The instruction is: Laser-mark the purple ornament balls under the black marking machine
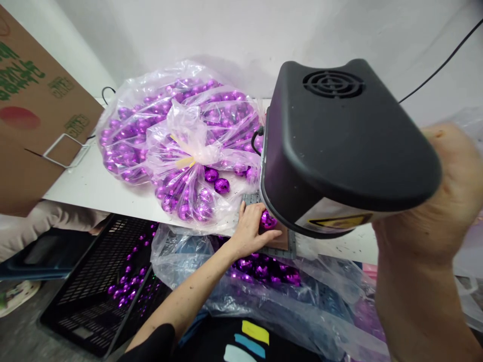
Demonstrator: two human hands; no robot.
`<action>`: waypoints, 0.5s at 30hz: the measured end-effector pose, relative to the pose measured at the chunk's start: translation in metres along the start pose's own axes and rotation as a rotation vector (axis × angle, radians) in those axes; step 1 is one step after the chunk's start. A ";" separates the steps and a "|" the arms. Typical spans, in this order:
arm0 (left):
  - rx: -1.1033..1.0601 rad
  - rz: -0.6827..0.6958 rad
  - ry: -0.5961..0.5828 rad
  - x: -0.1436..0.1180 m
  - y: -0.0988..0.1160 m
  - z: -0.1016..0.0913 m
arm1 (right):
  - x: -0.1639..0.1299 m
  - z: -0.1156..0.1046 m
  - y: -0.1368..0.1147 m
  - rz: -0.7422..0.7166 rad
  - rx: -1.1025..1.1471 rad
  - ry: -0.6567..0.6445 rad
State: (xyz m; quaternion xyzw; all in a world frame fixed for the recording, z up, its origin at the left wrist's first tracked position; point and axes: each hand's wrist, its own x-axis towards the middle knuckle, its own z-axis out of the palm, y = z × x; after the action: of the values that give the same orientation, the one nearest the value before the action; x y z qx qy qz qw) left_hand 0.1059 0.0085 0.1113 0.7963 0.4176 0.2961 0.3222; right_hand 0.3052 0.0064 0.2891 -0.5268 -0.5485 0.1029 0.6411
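My left hand (251,229) reaches under the black machine head (339,146) and holds a shiny purple ball (267,220) on the brown pad (281,241) of the machine's base. My right hand (449,191) is raised at the right, close to the camera and blurred, pressed against the back of the machine head. Whether it grips a handle is hidden by the housing.
A large clear plastic bag (181,136) full of purple balls lies on the white table (90,186) behind. Another bag (264,271) with purple balls sits on my lap. A black plastic crate (98,281) stands on the floor at left, and a cardboard box (33,110) leans at far left.
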 end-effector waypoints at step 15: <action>0.010 -0.040 -0.044 -0.002 0.009 0.002 | -0.004 0.000 -0.010 0.042 -0.252 0.052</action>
State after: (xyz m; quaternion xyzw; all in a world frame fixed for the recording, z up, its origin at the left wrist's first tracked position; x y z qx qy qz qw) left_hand 0.1115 0.0023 0.1167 0.7955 0.4279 0.2701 0.3333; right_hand 0.2992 -0.0005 0.2947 -0.6170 -0.5293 0.0328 0.5815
